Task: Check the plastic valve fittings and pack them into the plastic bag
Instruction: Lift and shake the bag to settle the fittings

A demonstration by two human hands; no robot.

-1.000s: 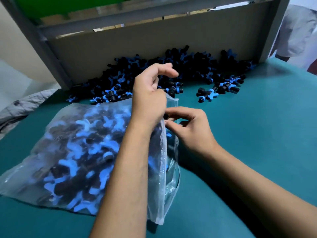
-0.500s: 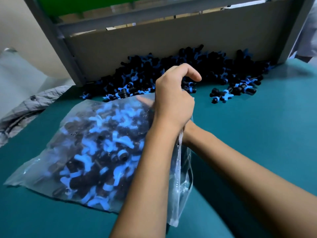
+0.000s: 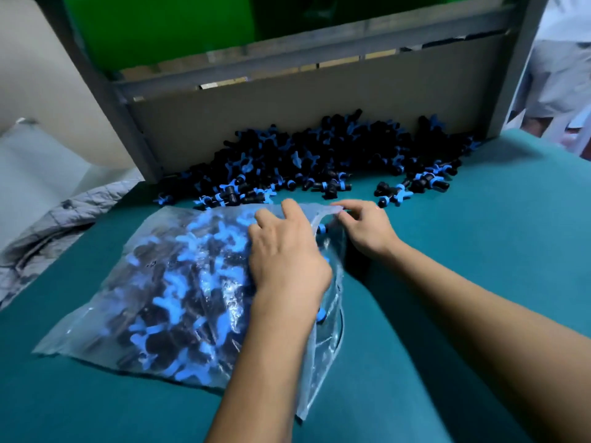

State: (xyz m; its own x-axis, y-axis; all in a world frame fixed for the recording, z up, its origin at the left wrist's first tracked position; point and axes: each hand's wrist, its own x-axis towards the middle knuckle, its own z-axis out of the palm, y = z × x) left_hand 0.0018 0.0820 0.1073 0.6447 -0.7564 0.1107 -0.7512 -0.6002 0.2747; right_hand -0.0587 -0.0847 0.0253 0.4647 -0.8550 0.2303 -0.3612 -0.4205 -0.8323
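Observation:
A clear plastic bag (image 3: 179,282) full of black and blue valve fittings lies on the green table, its mouth facing right. My left hand (image 3: 287,260) rests flat on the bag near the mouth, fingers stretched toward the far rim. At the bag's far corner my right hand (image 3: 364,228) pinches the rim between thumb and fingers. One blue-collared fitting (image 3: 322,229) shows just inside the mouth between my hands. A long loose pile of valve fittings (image 3: 319,161) lies beyond the bag against the back board.
A grey board in a metal frame (image 3: 319,97) closes off the table's far side. A grey quilted cloth (image 3: 64,219) hangs off the left edge. A person in white (image 3: 563,75) stands at the far right. Bare green table (image 3: 479,251) stretches to the right.
My left hand came down from above the bag's mouth and now lies flat on the bag. My right hand moved out from behind it and took hold of the far rim.

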